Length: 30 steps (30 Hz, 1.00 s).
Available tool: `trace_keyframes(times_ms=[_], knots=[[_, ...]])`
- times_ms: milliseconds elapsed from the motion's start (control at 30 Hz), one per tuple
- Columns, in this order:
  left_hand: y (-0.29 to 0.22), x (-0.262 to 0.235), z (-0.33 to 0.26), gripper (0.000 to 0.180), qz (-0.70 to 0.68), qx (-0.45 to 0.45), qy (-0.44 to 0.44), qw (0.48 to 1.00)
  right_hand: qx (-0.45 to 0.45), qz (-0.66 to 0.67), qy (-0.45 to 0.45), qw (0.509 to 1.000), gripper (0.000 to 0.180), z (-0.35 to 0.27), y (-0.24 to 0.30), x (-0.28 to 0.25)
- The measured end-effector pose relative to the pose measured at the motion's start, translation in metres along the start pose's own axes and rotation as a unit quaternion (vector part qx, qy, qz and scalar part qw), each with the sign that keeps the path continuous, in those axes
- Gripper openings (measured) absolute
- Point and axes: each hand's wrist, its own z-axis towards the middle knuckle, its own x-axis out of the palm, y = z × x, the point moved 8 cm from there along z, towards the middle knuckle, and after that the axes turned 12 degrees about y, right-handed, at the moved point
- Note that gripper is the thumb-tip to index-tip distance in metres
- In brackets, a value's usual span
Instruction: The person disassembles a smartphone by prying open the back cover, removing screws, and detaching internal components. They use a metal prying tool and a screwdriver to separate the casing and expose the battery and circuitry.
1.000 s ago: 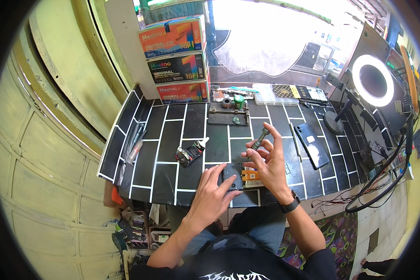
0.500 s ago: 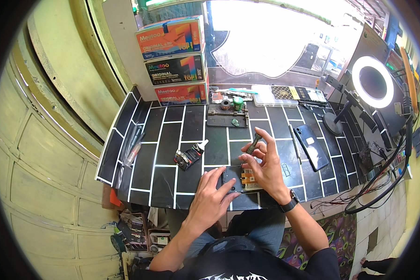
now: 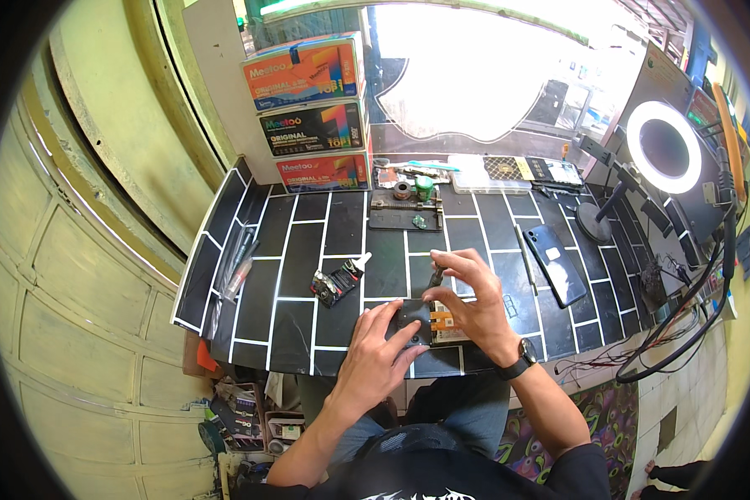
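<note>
At the table's near edge lies an opened phone (image 3: 419, 314), its left part dark and flat. Orange flex cables (image 3: 440, 321) and a pale section show at its right. My left hand (image 3: 379, 346) lies over the phone's left side, with fingertips on its far edge and surface and the thumb at its near edge. My right hand (image 3: 475, 304) pinches a small dark screwdriver (image 3: 437, 277), held upright above the phone's far right part. The screwdriver's tip is hidden, so I cannot tell whether it touches.
Left of the phone sits a black packet with a white nozzle (image 3: 346, 279). Another phone (image 3: 554, 264) and a thin rod (image 3: 526, 254) lie right. A holder with spools (image 3: 404, 212), stacked boxes (image 3: 308, 75) and a ring light (image 3: 665, 146) stand farther back. Cables (image 3: 675, 350) hang at right.
My right hand has lowered the screwdriver and shifted it slightly left over the phone, turning it more upright. My left hand stays on the phone.
</note>
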Motion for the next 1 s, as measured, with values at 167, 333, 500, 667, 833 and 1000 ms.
trace_keyframes(times_ms=[167, 333, 500, 667, 833, 1000], knots=[[0.001, 0.000, 0.001, 0.040, 0.000, 0.001, 0.003, 1.000, 0.043, 0.086, 0.046, 0.994, 0.045, 0.006, -0.006, -0.001], [0.001, 0.001, 0.001, 0.038, -0.009, 0.015, -0.001, 1.000, 0.011, 0.093, 0.028, 0.995, 0.041, 0.004, -0.015, -0.006], [0.002, 0.000, 0.000, 0.039, -0.004, 0.010, -0.003, 1.000, 0.059, 0.116, 0.017, 0.991, 0.030, 0.010, -0.017, -0.009], [0.002, 0.000, 0.001, 0.039, -0.005, 0.012, -0.005, 1.000, 0.012, 0.065, 0.015, 0.998, 0.037, 0.012, -0.013, -0.008], [0.002, 0.000, 0.002, 0.039, -0.008, 0.008, -0.003, 1.000, 0.054, 0.207, 0.036, 0.976, 0.039, 0.013, -0.027, 0.006], [0.003, -0.001, 0.001, 0.040, -0.006, 0.010, -0.005, 1.000, -0.010, 0.079, 0.027, 0.996, 0.036, 0.013, -0.005, 0.002]])
